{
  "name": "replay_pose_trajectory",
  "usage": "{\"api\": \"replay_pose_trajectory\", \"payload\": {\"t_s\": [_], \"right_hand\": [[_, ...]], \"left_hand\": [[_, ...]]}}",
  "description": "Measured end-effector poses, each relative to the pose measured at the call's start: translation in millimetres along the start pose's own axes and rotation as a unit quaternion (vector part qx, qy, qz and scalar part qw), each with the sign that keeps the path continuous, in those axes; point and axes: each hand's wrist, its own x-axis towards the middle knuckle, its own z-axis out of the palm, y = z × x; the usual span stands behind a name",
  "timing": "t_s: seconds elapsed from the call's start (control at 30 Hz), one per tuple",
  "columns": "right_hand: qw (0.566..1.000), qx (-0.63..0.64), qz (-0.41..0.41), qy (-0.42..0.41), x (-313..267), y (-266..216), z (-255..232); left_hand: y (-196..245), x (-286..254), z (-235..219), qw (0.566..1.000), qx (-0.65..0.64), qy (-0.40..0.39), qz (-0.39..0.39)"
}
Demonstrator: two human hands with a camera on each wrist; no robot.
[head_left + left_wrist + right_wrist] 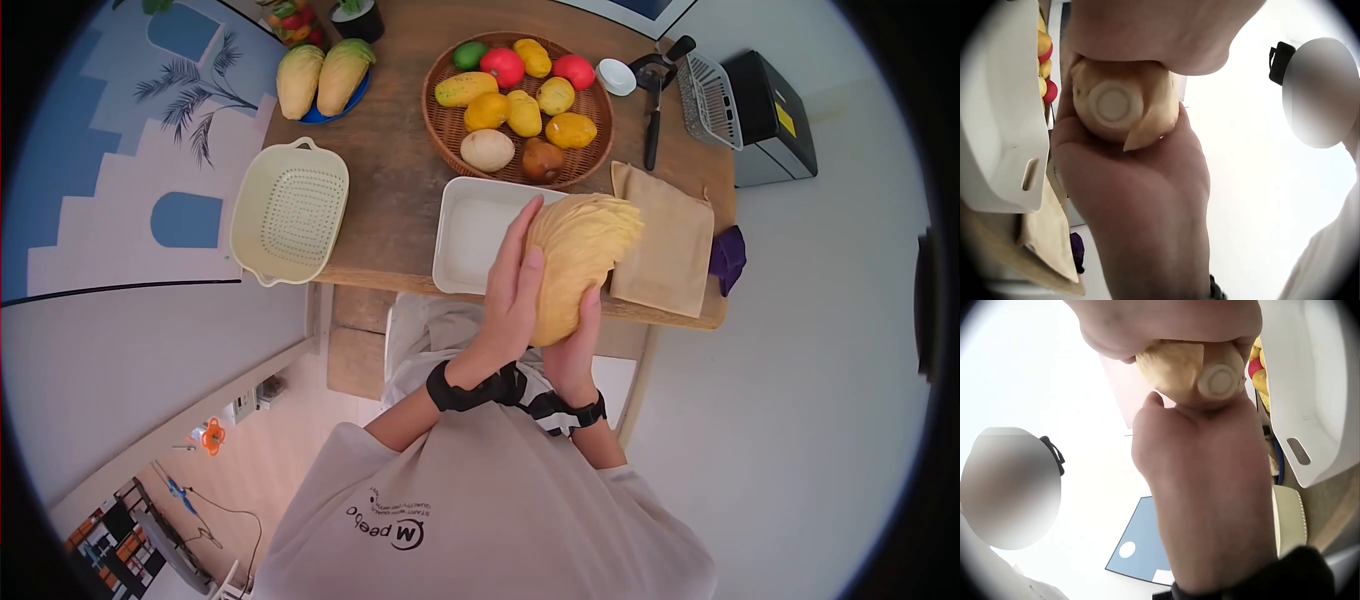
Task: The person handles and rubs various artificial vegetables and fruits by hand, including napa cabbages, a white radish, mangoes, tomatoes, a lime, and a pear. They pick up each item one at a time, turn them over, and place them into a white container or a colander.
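Observation:
A pale yellow napa cabbage is held up in front of my body, over the near edge of the table, its leafy end pointing away. My left hand grips it from the left, fingers along its side and thumb across the top. From the right and below, my right hand holds its lower part. The round cut root end faces back toward me, between both palms in the wrist views. Behind the cabbage, a white rectangular tray sits on the table, its right part hidden.
A wicker basket of several fruits stands at the back. To the left are a cream colander and two more cabbages on a blue plate. At right lie a beige cloth bag, a purple cloth and a black-handled peeler or knife.

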Motion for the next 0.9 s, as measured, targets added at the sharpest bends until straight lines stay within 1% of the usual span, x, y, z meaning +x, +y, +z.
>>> {"api": "replay_pose_trajectory", "payload": {"t_s": [0.03, 0.13, 0.2, 0.3, 0.33, 0.4, 0.5, 0.63, 0.73, 0.8, 0.9], "right_hand": [[1.0, 0.011, 0.009, 0.011, 0.1, -4.5, 3.8], [0.998, 0.047, 0.037, 0.037, 1.4, -16.9, 17.2], [0.996, 0.073, 0.049, 0.036, 4.3, -20.8, 21.1], [1.0, -0.003, 0.002, -0.016, -3.4, -10.7, 13.8], [1.0, -0.021, -0.003, -0.012, -2.7, -10.8, 13.7], [0.998, -0.057, -0.013, -0.004, -0.5, -10.3, 14.0], [0.999, 0.027, 0.025, 0.012, 3.1, -20.9, 17.9], [0.999, 0.033, 0.022, 0.009, -8.0, -14.8, 20.6], [0.999, 0.044, 0.022, 0.002, -4.0, -19.3, 16.6], [0.998, 0.057, 0.015, -0.008, 1.8, -26.9, 21.2], [0.999, 0.045, 0.028, 0.004, -4.6, -14.5, 10.0]], "left_hand": [[-0.6, 1.1, -1.2, 0.999, -0.03, 0.009, -0.005], [8.1, -12.7, 8.9, 0.999, 0.047, -0.007, 0.022], [4.5, -12.2, 9.3, 0.999, 0.039, 0.005, 0.025], [5.8, -10.0, 1.6, 1.0, -0.003, 0.01, 0.011], [7.2, -9.5, -1.0, 1.0, -0.022, 0.009, 0.002], [10.4, -16.4, 2.9, 0.999, -0.031, 0.004, 0.013], [10.8, -16.0, 4.7, 0.998, -0.043, 0.002, 0.037], [5.9, 1.6, -3.7, 0.995, -0.082, 0.002, 0.062], [7.4, 1.0, -8.2, 0.995, -0.092, -0.03, 0.013], [12.0, -1.2, -4.5, 0.996, -0.079, -0.037, 0.014], [11.8, 3.2, -4.3, 0.996, -0.083, -0.033, 0.028]]}}
